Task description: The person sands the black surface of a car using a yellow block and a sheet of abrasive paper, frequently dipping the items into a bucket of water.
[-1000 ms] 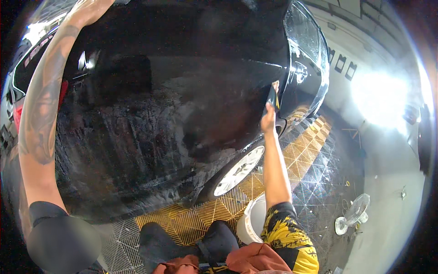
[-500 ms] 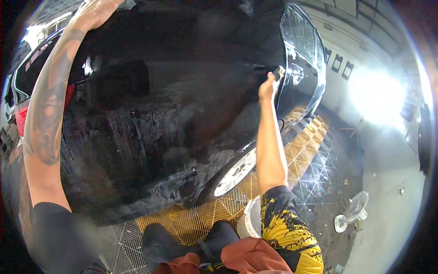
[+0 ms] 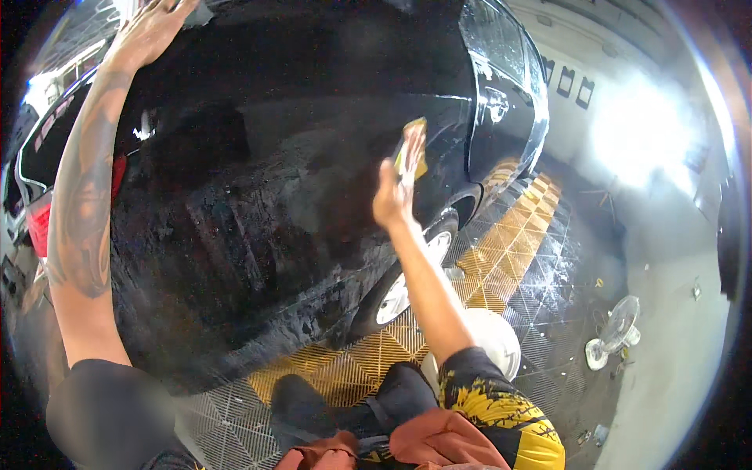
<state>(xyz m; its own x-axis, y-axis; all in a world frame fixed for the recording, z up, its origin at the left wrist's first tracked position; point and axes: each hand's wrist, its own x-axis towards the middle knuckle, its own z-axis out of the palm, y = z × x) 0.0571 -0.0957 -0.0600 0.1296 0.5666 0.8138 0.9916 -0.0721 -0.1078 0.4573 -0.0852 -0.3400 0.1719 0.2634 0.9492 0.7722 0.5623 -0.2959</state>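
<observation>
A wet black car (image 3: 305,180) fills most of the view, with water streaks and pale residue on its side panel. My left hand (image 3: 149,35) reaches far up and lies on the car's upper edge, its fingers stretched out and holding nothing. Lower and to the right, my right hand (image 3: 399,184) is pressed against the rear side panel, closed on a yellow sponge (image 3: 421,145). The sponge is mostly behind my fingers; only its yellow edges show. A silver wheel (image 3: 394,301) is below that hand, partly behind my right forearm.
The red tail light (image 3: 39,227) is at the left, beside my left forearm. A white bucket (image 3: 497,341) stands on the yellow and grey grid floor (image 3: 352,356) by my right elbow. Farther right are a white fan (image 3: 619,329), a pale wall and a bright light.
My right hand has moved left and down from near the door handle onto the rear side panel, with the sponge in it. My left hand stays at the upper edge.
</observation>
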